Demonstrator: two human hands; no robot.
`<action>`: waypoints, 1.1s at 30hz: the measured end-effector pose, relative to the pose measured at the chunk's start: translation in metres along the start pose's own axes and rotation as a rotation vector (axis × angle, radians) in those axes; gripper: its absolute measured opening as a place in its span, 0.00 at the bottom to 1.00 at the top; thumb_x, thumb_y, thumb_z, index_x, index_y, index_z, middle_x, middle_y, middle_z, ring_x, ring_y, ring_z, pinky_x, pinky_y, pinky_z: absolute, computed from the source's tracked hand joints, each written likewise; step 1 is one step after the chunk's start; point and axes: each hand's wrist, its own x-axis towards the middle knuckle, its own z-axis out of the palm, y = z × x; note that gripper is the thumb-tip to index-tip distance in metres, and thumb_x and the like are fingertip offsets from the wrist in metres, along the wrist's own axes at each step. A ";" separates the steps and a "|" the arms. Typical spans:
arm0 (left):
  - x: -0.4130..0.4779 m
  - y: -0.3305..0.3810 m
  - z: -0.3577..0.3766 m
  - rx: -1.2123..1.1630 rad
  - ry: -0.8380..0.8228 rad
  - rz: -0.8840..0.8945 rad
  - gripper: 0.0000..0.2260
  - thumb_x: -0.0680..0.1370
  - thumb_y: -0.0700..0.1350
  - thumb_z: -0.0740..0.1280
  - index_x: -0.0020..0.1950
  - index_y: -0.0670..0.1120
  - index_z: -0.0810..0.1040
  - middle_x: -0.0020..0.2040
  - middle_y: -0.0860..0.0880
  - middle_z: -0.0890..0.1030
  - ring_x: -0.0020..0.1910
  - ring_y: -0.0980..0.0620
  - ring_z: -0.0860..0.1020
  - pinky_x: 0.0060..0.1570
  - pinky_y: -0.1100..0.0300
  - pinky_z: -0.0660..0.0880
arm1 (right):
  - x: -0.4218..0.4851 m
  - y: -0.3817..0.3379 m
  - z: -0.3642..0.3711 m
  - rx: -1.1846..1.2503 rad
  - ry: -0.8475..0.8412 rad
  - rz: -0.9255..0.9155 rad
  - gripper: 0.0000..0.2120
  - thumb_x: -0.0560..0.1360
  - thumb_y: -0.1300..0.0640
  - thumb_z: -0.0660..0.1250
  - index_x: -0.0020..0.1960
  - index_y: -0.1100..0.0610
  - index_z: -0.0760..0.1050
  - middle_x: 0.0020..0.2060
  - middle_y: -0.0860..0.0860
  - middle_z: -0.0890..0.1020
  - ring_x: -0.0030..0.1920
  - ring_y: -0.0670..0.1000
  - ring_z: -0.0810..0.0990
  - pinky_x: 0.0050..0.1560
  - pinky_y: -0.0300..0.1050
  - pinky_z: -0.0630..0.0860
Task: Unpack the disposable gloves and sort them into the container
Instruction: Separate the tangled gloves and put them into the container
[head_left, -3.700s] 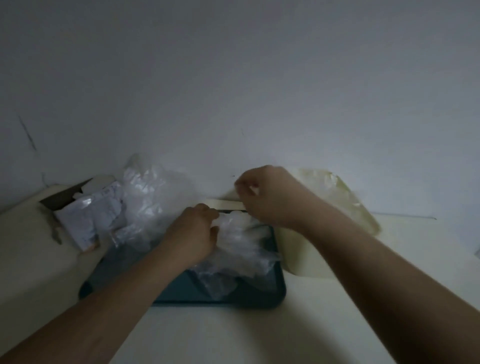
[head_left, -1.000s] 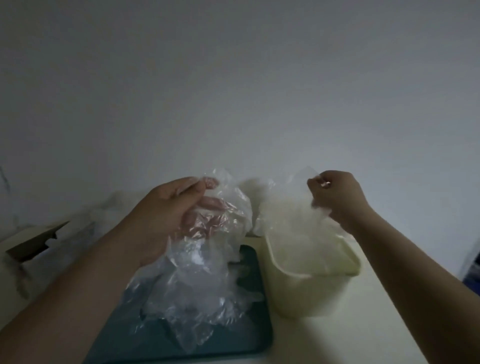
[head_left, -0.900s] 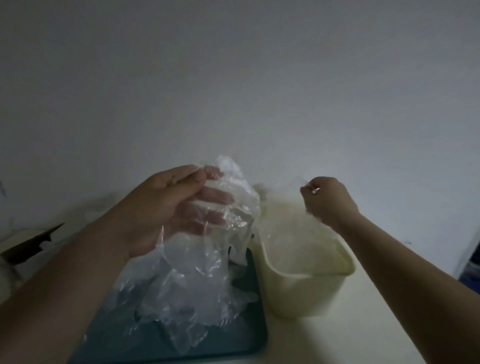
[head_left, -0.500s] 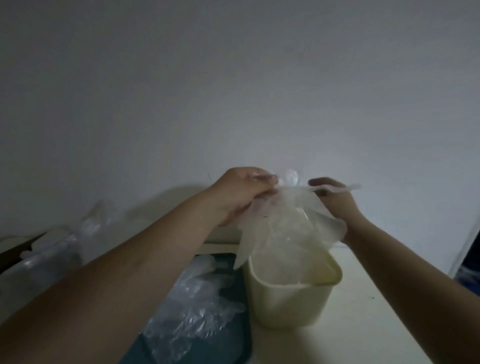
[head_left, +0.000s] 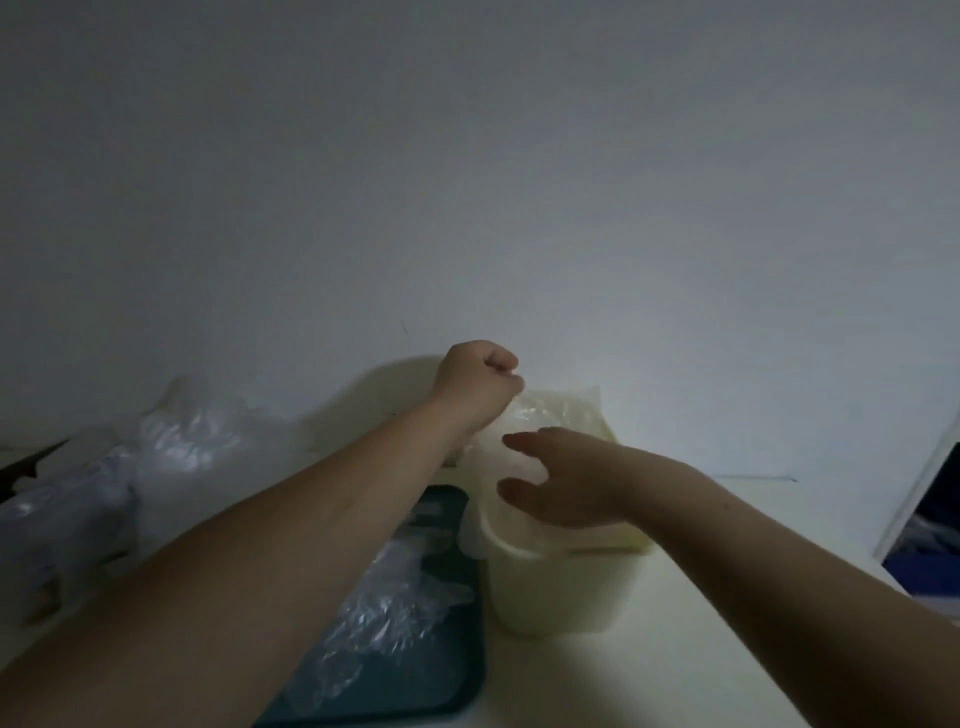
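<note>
A: Status on the hands?

B: Left hand is curled into a fist above the far-left rim of the container. The clear film of a glove runs up into its fingers, so it reads as a pinch on the glove's edge.

A: Right?

B: Right hand is palm down over the container's mouth, on the near-left side. Fingers are spread and relaxed, gripping nothing. They lie on or just above the film; contact can't be confirmed in this light.

A: Where's the glove itself?

B: Draped across the container's open top, from the left fist down under the right hand. One fold spills over the left rim. Most of it sits at or inside the mouth.

A: Container position?

B: Upright on the table, toward the far edge by the wall, well in from the right edge. Cream coloured, roughly square.

A: Rest of the stock?

B: Loose gloves are heaped on a dark teal tray, partly hidden under the left forearm. The tray's right edge is just beside the container's left wall, possibly touching. Crumpled clear packaging is piled toward the table's left edge, at the wall.
</note>
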 end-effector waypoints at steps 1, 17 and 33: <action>-0.002 0.000 -0.006 -0.009 0.027 0.023 0.12 0.79 0.41 0.73 0.62 0.48 0.83 0.55 0.54 0.82 0.54 0.55 0.80 0.56 0.61 0.77 | 0.009 -0.001 0.004 -0.014 -0.028 0.008 0.34 0.83 0.39 0.61 0.83 0.43 0.51 0.82 0.52 0.58 0.80 0.59 0.62 0.78 0.57 0.62; -0.103 -0.071 -0.140 0.585 -0.087 0.085 0.01 0.79 0.49 0.73 0.48 0.53 0.84 0.48 0.57 0.83 0.47 0.58 0.83 0.49 0.61 0.80 | 0.017 -0.035 -0.017 -0.230 0.041 0.067 0.28 0.79 0.43 0.69 0.75 0.54 0.71 0.71 0.50 0.76 0.69 0.54 0.76 0.68 0.49 0.72; -0.130 -0.157 -0.176 0.538 0.034 0.016 0.06 0.79 0.47 0.72 0.42 0.54 0.84 0.40 0.57 0.83 0.41 0.59 0.81 0.49 0.51 0.82 | 0.069 -0.121 0.106 0.282 0.133 -0.143 0.24 0.82 0.47 0.65 0.76 0.49 0.71 0.72 0.47 0.76 0.70 0.51 0.75 0.67 0.43 0.70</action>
